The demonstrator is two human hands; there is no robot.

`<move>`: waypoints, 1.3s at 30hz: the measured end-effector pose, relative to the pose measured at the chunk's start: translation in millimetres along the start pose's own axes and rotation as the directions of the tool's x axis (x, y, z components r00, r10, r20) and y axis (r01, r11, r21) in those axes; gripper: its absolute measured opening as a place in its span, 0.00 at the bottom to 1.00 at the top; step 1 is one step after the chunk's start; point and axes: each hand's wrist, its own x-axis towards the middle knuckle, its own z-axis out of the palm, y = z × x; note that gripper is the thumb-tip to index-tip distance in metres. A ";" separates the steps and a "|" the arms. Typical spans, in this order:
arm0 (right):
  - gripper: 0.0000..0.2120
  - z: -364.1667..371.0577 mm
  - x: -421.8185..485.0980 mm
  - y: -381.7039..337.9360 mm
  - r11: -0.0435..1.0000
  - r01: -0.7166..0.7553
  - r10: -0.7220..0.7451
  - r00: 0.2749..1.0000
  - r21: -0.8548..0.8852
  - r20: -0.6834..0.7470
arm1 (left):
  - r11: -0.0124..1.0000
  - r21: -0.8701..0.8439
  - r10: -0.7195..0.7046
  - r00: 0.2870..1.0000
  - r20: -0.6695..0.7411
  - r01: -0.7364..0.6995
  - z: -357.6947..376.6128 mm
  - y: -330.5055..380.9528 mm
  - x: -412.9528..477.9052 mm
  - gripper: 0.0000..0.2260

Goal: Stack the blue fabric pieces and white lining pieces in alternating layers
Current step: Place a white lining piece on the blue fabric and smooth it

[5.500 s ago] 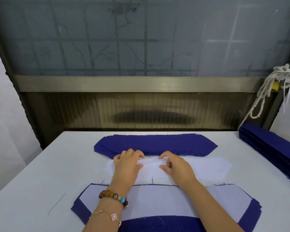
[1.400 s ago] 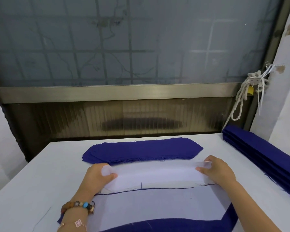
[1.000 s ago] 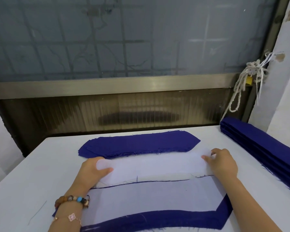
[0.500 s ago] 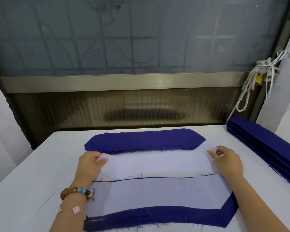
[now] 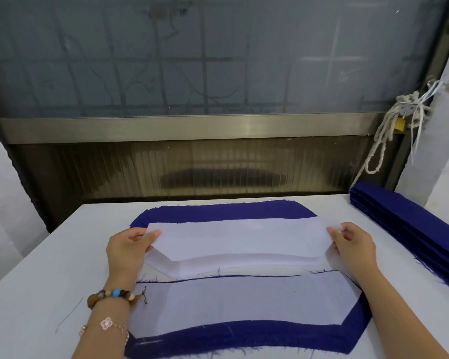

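Two hands held one white lining piece (image 5: 240, 239) by its short ends. Our L hand (image 5: 126, 248) pinched the left end, thumb on top. Our R hand (image 5: 354, 246) pinched the right end, fingers curled round the edge. The piece was stretched flat btw the hands and raised off the pile of more white lining (image 5: 231, 265) below it. Its far edge overlapped the near edge of the far blue stack (image 5: 218, 212).

Nearer to us sat the layered stack: blue fabric (image 5: 244, 338) underneath w/ a white lining sheet (image 5: 244, 301) on top. Blue showed along the near edge & right corner, and frayed blue threads ran along the far edge. A third pile of blue pieces (image 5: 410, 224) ran along the right side of the table (image 5: 36, 281), well apart from the hands.

We wore a beaded bracelet (image 5: 112, 296) & a thin chain (image 5: 106, 323) w/ a clover charm on the L wrist. A loose thread (image 5: 69, 316) lay on the table at left. A knotted rope (image 5: 381, 141) & a yellow padlock (image 5: 399, 123) hung by the window frame at right.
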 end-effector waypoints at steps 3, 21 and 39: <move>0.08 0.7 -2.2 -0.2 0.994 -0.005 0.001 0.999 0.110 0.038 | 0.999 -0.030 -0.022 0.999 -0.049 0.020 -1.3 -1.0 0.9 0.06; 0.11 -24.4 -29.6 -18.0 0.998 0.030 -0.031 0.999 -0.058 -0.013 | 0.992 0.105 0.066 0.997 0.031 -0.069 -36.7 26.3 -3.8 0.06; 0.09 -46.7 -107.6 11.1 0.994 0.085 -0.080 0.995 -0.072 0.065 | 0.972 0.207 0.078 0.980 0.181 -0.115 -97.1 -22.1 -70.0 0.08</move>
